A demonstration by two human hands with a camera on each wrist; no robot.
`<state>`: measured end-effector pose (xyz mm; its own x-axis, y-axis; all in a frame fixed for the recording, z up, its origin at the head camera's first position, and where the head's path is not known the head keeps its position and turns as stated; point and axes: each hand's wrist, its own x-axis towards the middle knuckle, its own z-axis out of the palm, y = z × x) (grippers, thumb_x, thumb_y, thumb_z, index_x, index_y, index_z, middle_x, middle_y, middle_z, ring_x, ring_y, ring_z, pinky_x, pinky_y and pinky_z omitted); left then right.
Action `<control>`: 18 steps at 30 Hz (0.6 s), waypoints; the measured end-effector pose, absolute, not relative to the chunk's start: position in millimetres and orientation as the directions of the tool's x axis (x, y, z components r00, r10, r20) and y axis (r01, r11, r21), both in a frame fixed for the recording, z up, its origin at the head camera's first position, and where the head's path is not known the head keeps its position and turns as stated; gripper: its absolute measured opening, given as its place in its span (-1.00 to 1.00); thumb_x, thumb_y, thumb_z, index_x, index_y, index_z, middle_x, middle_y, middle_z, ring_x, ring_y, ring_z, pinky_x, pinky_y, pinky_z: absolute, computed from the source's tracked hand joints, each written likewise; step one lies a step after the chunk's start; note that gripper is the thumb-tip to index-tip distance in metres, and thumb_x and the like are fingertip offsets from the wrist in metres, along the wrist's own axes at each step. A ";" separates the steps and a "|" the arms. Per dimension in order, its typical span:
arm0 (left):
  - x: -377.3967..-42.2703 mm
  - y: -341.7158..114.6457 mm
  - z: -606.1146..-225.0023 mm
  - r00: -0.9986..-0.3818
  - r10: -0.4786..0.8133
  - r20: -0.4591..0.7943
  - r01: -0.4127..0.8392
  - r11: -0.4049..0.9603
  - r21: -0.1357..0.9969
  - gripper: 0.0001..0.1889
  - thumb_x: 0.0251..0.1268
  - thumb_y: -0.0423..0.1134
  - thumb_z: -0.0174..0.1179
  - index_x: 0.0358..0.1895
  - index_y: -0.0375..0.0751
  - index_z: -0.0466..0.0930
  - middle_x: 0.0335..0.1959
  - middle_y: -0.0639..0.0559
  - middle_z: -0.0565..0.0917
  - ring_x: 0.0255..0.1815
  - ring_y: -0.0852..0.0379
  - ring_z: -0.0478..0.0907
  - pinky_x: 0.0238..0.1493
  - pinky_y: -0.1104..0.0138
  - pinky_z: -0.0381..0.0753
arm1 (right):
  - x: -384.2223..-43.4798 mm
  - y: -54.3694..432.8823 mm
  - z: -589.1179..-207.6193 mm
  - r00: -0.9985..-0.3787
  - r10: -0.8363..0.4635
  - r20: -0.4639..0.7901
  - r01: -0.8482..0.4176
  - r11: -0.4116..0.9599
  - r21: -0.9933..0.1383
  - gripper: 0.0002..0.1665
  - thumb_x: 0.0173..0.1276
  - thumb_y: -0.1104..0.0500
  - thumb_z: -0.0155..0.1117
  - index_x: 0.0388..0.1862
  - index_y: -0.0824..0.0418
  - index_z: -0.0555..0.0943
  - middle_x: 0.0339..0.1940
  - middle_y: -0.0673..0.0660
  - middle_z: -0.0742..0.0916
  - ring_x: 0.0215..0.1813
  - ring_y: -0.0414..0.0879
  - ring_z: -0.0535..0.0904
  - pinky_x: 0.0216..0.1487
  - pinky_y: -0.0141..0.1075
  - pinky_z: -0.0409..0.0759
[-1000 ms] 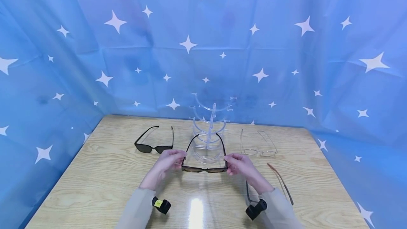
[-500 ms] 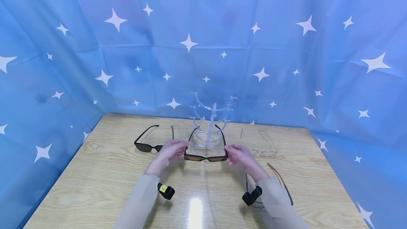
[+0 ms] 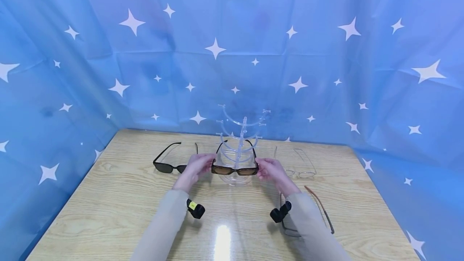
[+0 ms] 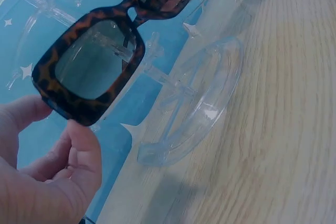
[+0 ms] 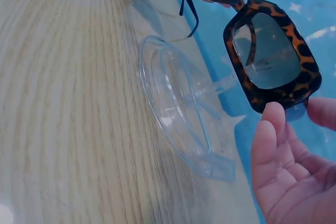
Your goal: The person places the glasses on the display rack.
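Tortoiseshell sunglasses with unfolded temples are held up in front of a clear eyeglass stand. The left hand pinches their left end and the right hand pinches their right end. In the left wrist view, thumb and fingers of the left hand grip the lower outer corner of the frame. A similar pinch by the right hand shows in the right wrist view. Both temples reach back beside the stand's lower arms; whether they rest on them I cannot tell.
Black sunglasses lie left of the stand, partly behind the left hand. Thin wire glasses lie to its right. Glasses with brown temples lie nearer, partly under the right forearm. A blue starred curtain surrounds the wooden table.
Both hands have carried the tortoiseshell sunglasses forward toward the stand, and the lenses now face the head camera more. The other glasses and the stand have stayed in place.
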<state>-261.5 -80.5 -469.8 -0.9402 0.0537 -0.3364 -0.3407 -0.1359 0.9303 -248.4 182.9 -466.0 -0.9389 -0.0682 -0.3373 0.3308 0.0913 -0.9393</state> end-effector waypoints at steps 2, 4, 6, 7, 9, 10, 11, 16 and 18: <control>-264.1 -78.7 -470.9 -0.942 0.028 -0.334 -0.334 -0.146 0.931 -0.64 0.17 -0.30 0.25 -0.04 -0.50 0.55 -0.56 0.09 0.57 -0.61 0.31 0.43 -0.57 0.56 0.47 | -251.1 182.4 -467.1 -0.941 -0.058 -0.333 0.328 0.087 -0.941 -0.51 0.39 0.07 0.14 0.07 0.47 0.44 -0.62 -0.01 0.54 -0.59 -0.22 0.52 -0.52 -0.46 0.56; -266.4 -76.6 -471.4 -0.944 0.009 -0.328 -0.326 -0.160 0.932 -0.66 0.15 -0.31 0.25 -0.05 -0.49 0.56 -0.57 0.09 0.56 -0.59 0.31 0.44 -0.55 0.56 0.48 | -253.5 182.6 -468.1 -0.943 -0.052 -0.329 0.324 0.081 -0.942 -0.54 0.38 0.07 0.14 0.01 0.46 0.46 -0.63 -0.01 0.53 -0.59 -0.22 0.52 -0.51 -0.45 0.57; -267.7 -74.5 -471.5 -0.947 -0.007 -0.322 -0.316 -0.171 0.933 -0.68 0.15 -0.33 0.24 -0.07 -0.48 0.57 -0.58 0.11 0.56 -0.57 0.30 0.44 -0.52 0.54 0.49 | -255.5 183.2 -468.6 -0.945 -0.044 -0.325 0.321 0.076 -0.944 -0.58 0.38 0.07 0.14 -0.06 0.43 0.47 -0.64 -0.01 0.54 -0.59 -0.22 0.52 -0.52 -0.45 0.57; -268.0 -73.5 -471.2 -0.947 -0.017 -0.320 -0.312 -0.179 0.933 -0.69 0.14 -0.33 0.25 -0.07 -0.47 0.58 -0.57 0.11 0.57 -0.56 0.30 0.45 -0.50 0.54 0.50 | -256.5 183.0 -468.7 -0.944 -0.037 -0.327 0.324 0.071 -0.943 -0.60 0.38 0.07 0.15 -0.08 0.42 0.47 -0.64 0.00 0.54 -0.60 -0.23 0.52 -0.53 -0.45 0.57; -268.4 -72.1 -470.9 -0.949 -0.022 -0.313 -0.303 -0.194 0.933 -0.69 0.15 -0.35 0.24 -0.05 -0.47 0.57 -0.55 0.12 0.59 -0.54 0.31 0.46 -0.46 0.53 0.50 | -258.8 183.5 -468.6 -0.944 -0.030 -0.328 0.326 0.063 -0.943 -0.60 0.37 0.07 0.15 -0.07 0.42 0.47 -0.64 -0.01 0.54 -0.61 -0.23 0.51 -0.54 -0.47 0.55; -268.5 -71.5 -470.9 -0.949 -0.028 -0.314 -0.302 -0.204 0.931 -0.68 0.14 -0.36 0.23 -0.05 -0.47 0.57 -0.54 0.12 0.60 -0.53 0.31 0.47 -0.43 0.51 0.51 | -260.0 183.6 -468.6 -0.943 -0.025 -0.331 0.329 0.059 -0.942 -0.59 0.37 0.07 0.16 -0.05 0.41 0.46 -0.65 -0.01 0.55 -0.61 -0.24 0.50 -0.54 -0.47 0.55; -268.6 -71.0 -471.0 -0.950 -0.031 -0.312 -0.299 -0.212 0.930 -0.68 0.14 -0.38 0.23 -0.04 -0.48 0.57 -0.52 0.11 0.61 -0.52 0.30 0.47 -0.41 0.50 0.52 | -261.0 183.7 -468.4 -0.944 -0.021 -0.331 0.329 0.057 -0.943 -0.58 0.37 0.07 0.16 -0.02 0.42 0.46 -0.64 -0.01 0.55 -0.61 -0.24 0.50 -0.55 -0.48 0.54; -269.4 -68.3 -472.0 -0.951 -0.047 -0.305 -0.285 -0.240 0.928 -0.66 0.15 -0.41 0.21 0.00 -0.49 0.55 -0.33 -0.04 0.67 -0.45 0.29 0.49 -0.33 0.47 0.54 | -265.4 183.3 -469.1 -0.945 -0.012 -0.326 0.325 0.048 -0.945 -0.51 0.38 0.08 0.15 0.06 0.46 0.42 -0.62 -0.01 0.56 -0.61 -0.25 0.51 -0.55 -0.50 0.54; -269.5 -67.0 -472.0 -0.951 -0.063 -0.303 -0.280 -0.243 0.929 -0.66 0.15 -0.41 0.21 0.00 -0.48 0.55 -0.30 -0.05 0.67 -0.44 0.28 0.49 -0.35 0.48 0.54 | -266.6 182.8 -469.1 -0.947 -0.008 -0.322 0.321 0.048 -0.946 -0.51 0.38 0.07 0.15 0.05 0.46 0.42 -0.62 -0.01 0.57 -0.61 -0.25 0.51 -0.55 -0.50 0.53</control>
<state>-269.5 -67.0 -472.0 -0.9508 -0.0629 -0.3034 -0.2803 -0.2427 0.9287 -266.6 182.8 -469.1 -0.9467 -0.0076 -0.3221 0.3214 0.0480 -0.9457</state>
